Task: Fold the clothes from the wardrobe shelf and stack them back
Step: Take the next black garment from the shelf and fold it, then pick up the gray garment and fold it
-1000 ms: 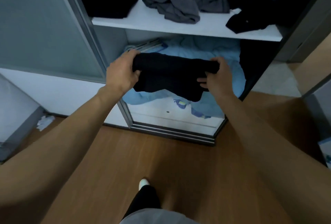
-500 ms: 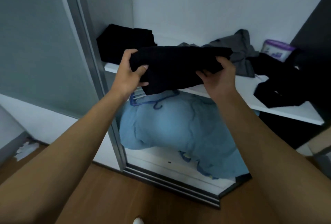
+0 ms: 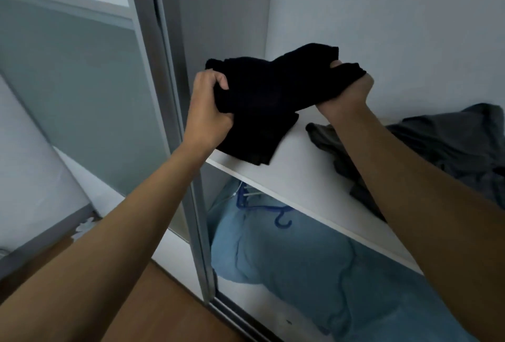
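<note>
item: black folded garment (image 3: 273,87). place: held above the left end of the wardrobe shelf (image 3: 297,174), near the back corner.
grip: left hand (image 3: 207,106) has its fingers curled tight round the garment's left edge. right hand (image 3: 347,92) is clenched in a fist on the right edge. neither hand holds anything else.
reason, judged: holding both ends keeps the fold from dropping open while the piece goes down on the left end.
note: black cloth reaches down to the shelf near its front edge. cannot tell whether this is the same piece hanging or a separate pile.
room: a bare strip of shelf lies between the black cloth and the crumpled grey clothes (image 3: 437,147) toward the right end. the sliding door frame (image 3: 175,122) stands just beside the left wrist, so that side looks tight.
below the shelf: blue bedding (image 3: 300,265), blue hanger (image 3: 276,211).
</note>
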`<state>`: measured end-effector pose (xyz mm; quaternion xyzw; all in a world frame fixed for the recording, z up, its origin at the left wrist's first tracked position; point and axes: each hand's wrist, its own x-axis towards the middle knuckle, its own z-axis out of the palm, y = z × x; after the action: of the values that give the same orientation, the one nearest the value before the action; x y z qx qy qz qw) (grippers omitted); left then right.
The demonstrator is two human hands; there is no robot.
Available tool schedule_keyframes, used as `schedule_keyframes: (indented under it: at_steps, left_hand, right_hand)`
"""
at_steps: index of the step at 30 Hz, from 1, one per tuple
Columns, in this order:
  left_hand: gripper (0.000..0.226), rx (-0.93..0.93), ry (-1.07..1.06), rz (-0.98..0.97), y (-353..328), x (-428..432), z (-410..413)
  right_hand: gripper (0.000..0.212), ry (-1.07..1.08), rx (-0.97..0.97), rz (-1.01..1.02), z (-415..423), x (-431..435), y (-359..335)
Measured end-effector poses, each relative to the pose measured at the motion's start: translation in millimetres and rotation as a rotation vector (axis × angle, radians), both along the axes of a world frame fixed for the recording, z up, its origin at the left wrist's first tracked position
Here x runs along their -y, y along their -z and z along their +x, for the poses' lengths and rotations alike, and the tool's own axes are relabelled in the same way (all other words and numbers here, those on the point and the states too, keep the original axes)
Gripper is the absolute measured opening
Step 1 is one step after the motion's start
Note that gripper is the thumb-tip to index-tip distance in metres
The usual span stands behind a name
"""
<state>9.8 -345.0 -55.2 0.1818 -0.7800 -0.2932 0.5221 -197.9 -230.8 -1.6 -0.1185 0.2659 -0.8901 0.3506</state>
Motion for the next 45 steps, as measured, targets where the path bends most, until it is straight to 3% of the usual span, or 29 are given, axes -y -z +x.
schedule_keyframes:
  at_steps: [4, 6, 7, 9, 10, 11, 13, 15, 17, 19, 20, 22, 26, 34, 40, 43, 45]
  left_hand:
    - [0.048, 0.052, -0.218, -0.087, -5, 25, -19]
    - [0.045, 0.196, -0.328, -0.067, 0, 32, -31]
    - [0.043, 0.345, -0.364, -0.013, 3, 35, -35]
    - [0.046, 0.773, -0.372, 0.164, 9, 41, -39]
    - [0.048, 0.916, -0.377, 0.213, 11, 43, -39]
    - [0.047, 0.96, -0.412, 0.205, 9, 43, -38]
    - [0.04, 0.78, -0.588, 0.051, 3, 43, -45]
    - [0.039, 0.622, -0.737, -0.184, -9, 48, -65]
    - [0.042, 0.706, -0.688, -0.293, -13, 57, -92]
    - [0.053, 0.918, -0.537, -0.186, 1, 67, -113]
    - [0.057, 0.994, -0.49, -0.101, 14, 73, -118]
    - [0.061, 1.033, -0.483, -0.001, 40, 83, -120]
    - [0.067, 1.042, -0.552, 0.001, 55, 91, -123]
    - [0.057, 1.029, -0.428, -0.004, 54, 101, -114]
    - [0.057, 1.019, -0.335, -0.052, 46, 100, -111]
    - [0.047, 0.825, -0.25, -0.153, 42, 72, -125]
    - [0.039, 0.672, -0.053, -0.175, 37, 38, -140]
  right_hand:
    - [0.032, -0.132, 0.009, 0.068, -31, 76, -24]
    - [0.032, -0.268, -0.04, 0.116, -49, 110, -19]
    - [0.032, -0.278, -0.133, 0.278, -62, 125, -11]
    - [0.031, -0.213, -0.516, 0.798, -88, 142, 8]
    - [0.032, -0.134, -0.687, 1.009, -100, 148, 18]
    - [0.031, -0.045, -0.794, 1.092, -113, 154, 27]
    - [0.028, 0.168, -0.939, 1.049, -122, 159, 32]
    - [0.038, 0.274, -1.213, 0.971, -113, 166, 30]
    - [0.042, 0.006, -1.55, 0.941, -94, 176, 37]
    - [0.043, -0.343, -1.755, 1.014, -82, 186, 62]
    - [0.048, -0.419, -1.789, 1.062, -81, 190, 75]
    - [0.055, -0.445, -1.759, 1.092, -87, 202, 96]
    - [0.058, -0.473, -1.678, 1.082, -97, 225, 111]
    - [0.05, -0.289, -1.682, 1.094, -92, 204, 113]
    - [0.038, -0.034, -1.692, 1.291, -90, 104, 93]
    - [0.031, 0.131, -1.617, 1.41, -91, 24, 87]
    - [0.03, 0.211, -1.52, 1.534, -94, -28, 84]
